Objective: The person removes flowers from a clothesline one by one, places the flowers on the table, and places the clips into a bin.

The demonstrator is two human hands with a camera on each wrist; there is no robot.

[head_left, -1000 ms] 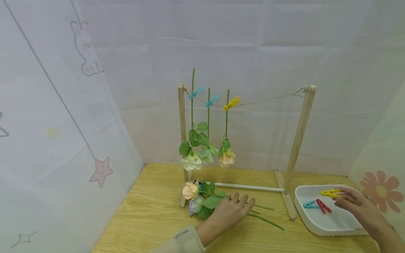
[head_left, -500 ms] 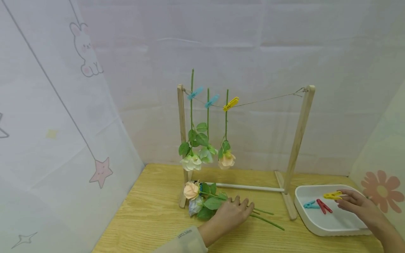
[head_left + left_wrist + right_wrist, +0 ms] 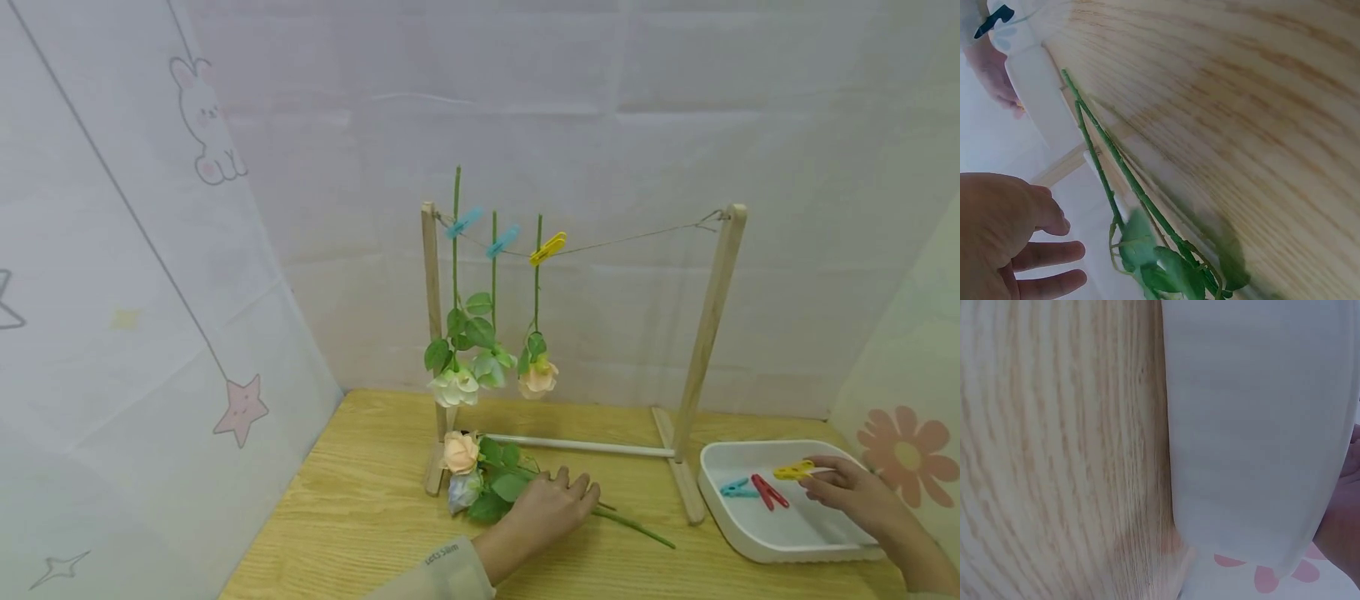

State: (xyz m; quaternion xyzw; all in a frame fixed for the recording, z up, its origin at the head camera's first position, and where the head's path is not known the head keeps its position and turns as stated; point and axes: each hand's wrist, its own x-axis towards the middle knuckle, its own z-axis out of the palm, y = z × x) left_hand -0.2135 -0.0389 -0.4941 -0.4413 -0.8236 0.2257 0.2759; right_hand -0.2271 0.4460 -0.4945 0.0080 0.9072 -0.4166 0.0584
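Note:
My left hand [image 3: 551, 508] lies over the stems of a peach rose [image 3: 461, 452] and a pale blue rose [image 3: 465, 492] on the table. In the left wrist view, its fingers [image 3: 1054, 253] are loosely bent, beside two green stems [image 3: 1125, 172] and not closed round them. At the far right, my right hand [image 3: 862, 500] pinches a yellow clothespin [image 3: 792, 472] above a white tray [image 3: 795, 547]. A blue clothespin [image 3: 738, 488] and a red clothespin [image 3: 769, 492] lie in that tray. The right wrist view shows mostly the tray's side wall [image 3: 1254, 437], which hides the right fingers.
A wooden frame [image 3: 708, 333] holds a string [image 3: 637, 237] behind my hands. From it a white rose [image 3: 455, 387], a pale green rose [image 3: 491, 367] and a peach rose [image 3: 538, 378] hang head down, held by two blue clothespins and a yellow one.
The peach rose on the table has shifted slightly right, and one stem end right of my left hand no longer shows. The right hand has moved slightly right and down, turning the yellow clothespin.

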